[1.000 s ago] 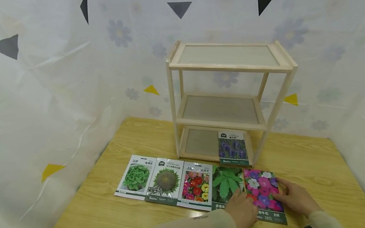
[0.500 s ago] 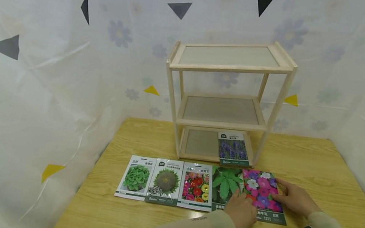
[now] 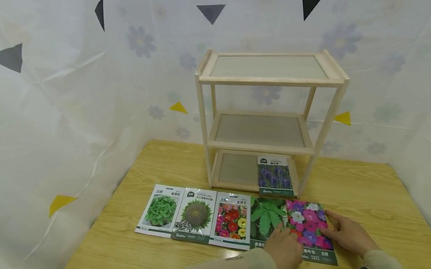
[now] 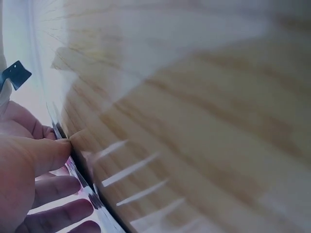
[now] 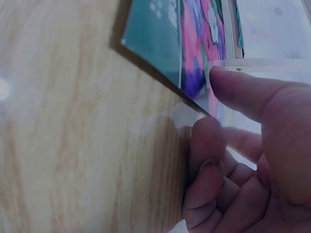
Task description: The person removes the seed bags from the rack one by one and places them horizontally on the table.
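Note:
A seed packet with pink and purple flowers (image 3: 312,217) lies flat at the right end of a row in the head view. My left hand (image 3: 283,252) rests over its lower left part, fingertips near the seam with the green-leaf seed packet (image 3: 265,216). In the left wrist view, those fingers (image 4: 56,189) are stretched over the packet, the thumb at its edge. My right hand (image 3: 351,236) holds the flower packet's right edge. The right wrist view shows its thumb (image 5: 238,92) over the printed face and curled fingers (image 5: 206,145) at the edge.
Three more seed packets continue the row: red-and-yellow flowers (image 3: 232,221), a sunflower head (image 3: 195,213) and leafy herb (image 3: 160,211). Behind stands a three-tier wooden shelf (image 3: 260,148). A purple-flower packet (image 3: 275,176) lies on its bottom tier. The wooden table (image 3: 114,248) bears everything.

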### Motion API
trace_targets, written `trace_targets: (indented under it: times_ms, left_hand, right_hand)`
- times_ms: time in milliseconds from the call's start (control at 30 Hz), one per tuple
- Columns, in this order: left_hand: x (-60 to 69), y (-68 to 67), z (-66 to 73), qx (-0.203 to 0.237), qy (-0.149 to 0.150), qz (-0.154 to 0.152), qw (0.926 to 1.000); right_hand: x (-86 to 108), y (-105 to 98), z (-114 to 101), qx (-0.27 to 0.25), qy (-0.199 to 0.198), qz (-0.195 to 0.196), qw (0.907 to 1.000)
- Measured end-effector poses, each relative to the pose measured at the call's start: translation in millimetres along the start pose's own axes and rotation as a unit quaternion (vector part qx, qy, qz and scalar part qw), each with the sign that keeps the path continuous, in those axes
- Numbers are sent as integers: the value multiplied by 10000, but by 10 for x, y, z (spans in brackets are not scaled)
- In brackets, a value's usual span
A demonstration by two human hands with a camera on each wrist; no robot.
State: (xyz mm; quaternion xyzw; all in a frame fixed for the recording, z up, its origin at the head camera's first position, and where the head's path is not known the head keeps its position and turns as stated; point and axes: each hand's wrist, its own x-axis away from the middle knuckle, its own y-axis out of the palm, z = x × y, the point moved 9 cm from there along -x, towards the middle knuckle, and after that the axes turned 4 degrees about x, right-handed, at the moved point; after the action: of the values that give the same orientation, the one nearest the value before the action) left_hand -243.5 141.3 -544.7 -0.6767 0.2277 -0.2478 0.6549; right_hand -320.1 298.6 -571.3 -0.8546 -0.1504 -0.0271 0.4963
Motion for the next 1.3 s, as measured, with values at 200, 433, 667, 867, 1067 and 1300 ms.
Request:
trace_targets:
  times_ms: [200,433,667,867,1067,1300]
  left_hand:
    - [-7,-43,5,47,70,-46,10000]
    - [56,-331,-128,-22,268,528,9982]
    - [103,-651,-676,45,-229,1210,9924]
    - [57,-726,-1235,405,-927,1049,9893]
    - [-66,-643,-1664,880,-1332,736,9844]
    - [-202,-506,-1880,1173,-1446,247,9822]
  right_hand:
    - [46,-59,-60,-36,-4,6,10000]
    - [66,-164,-101,-30,71,135,9999]
    - [2,-295,-449,-275,-366,507,9977]
    - [-118,-283,-1043,-207,-1079,668,9917]
    - [-372,-220,-1467,62,-1378,878,9865]
    - [-782,-151,-1558,597,-909,980,9892]
